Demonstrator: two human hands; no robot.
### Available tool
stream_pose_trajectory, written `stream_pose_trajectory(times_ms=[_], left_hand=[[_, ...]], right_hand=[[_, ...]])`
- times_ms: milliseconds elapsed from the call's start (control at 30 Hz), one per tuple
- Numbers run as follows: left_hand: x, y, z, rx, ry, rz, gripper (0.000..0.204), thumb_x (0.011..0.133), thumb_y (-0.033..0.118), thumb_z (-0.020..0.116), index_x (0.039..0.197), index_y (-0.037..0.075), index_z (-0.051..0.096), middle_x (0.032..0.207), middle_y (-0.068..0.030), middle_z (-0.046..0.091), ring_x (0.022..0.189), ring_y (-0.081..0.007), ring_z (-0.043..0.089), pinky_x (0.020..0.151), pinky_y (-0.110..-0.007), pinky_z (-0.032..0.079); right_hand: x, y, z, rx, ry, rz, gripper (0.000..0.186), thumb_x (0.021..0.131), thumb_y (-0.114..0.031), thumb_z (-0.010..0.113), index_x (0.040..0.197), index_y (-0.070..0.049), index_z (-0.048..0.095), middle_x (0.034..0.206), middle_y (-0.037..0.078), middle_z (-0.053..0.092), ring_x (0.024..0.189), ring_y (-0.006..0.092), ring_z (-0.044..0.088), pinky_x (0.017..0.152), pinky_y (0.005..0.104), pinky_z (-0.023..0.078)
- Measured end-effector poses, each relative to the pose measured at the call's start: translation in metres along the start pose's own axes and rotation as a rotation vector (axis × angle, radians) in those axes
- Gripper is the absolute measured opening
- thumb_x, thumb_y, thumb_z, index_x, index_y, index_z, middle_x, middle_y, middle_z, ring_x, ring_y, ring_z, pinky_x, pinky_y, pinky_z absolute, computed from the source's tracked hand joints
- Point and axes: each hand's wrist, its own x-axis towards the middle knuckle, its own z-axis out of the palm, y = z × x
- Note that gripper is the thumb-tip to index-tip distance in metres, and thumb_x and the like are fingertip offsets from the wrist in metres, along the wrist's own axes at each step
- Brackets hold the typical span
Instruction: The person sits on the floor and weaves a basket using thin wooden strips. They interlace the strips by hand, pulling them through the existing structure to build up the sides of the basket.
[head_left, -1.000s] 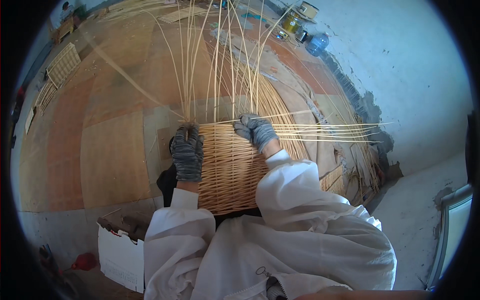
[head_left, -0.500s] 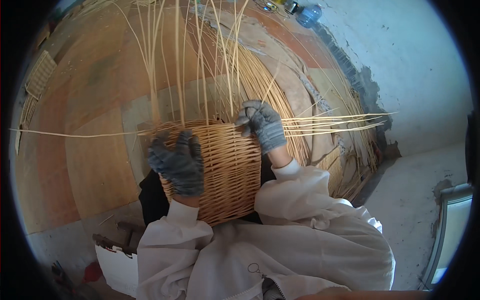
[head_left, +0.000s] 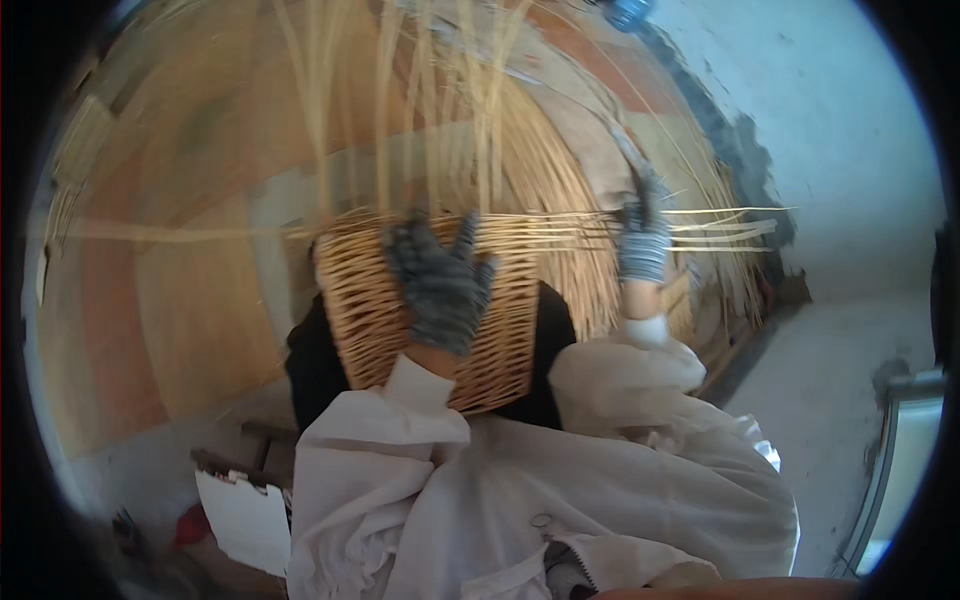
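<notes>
Pressing the woven basket [head_left: 370, 300], left fingers [head_left: 440, 260] spread on its rim.

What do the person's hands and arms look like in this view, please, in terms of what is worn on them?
Both hands wear knitted work gloves in mottled grey: the left hand and the right hand match. Each glove ends in a paler cuff at the wrist. Both arms are covered by loose, creased white sleeves of a light garment. No markings can be made out on the gloves or sleeves; the picture is blurred.

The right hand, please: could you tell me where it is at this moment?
In the head view, the gloved right hand is right of centre, at the bundle of sideways reeds beside the wicker basket.
</notes>
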Motion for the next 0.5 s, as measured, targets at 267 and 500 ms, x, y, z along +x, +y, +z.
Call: stream_pose_trajectory(times_ms=[267,500], left_hand=[[-0.042,-0.115,-0.030,-1.057,0.367,-0.455,0.042,0.083,0.012,0.063,0.122,0.004,0.048,0.113,-0.0113,0.053,0.106,-0.0230,0.050,0.093,-0.033,0.042],[-0.024,-0.142,-0.029,-0.965,0.267,-0.313,0.041,0.086,0.013,0.060,0.123,-0.001,0.048,0.115,-0.0129,0.056,0.105,-0.0225,0.054,0.094,-0.032,0.041]], right_hand=[[-0.021,-0.092,0.006,1.385,-0.712,0.557,0.007,0.085,-0.002,0.055,0.083,0.000,0.061,0.091,0.012,0.063,0.081,0.0181,0.058,0.063,0.0269,0.048],[-0.013,-0.226,0.065,0.584,-0.848,-0.122,0.017,0.078,-0.006,0.063,0.095,-0.004,0.066,0.088,0.011,0.064,0.077,0.0203,0.061,0.066,0.0277,0.049]])
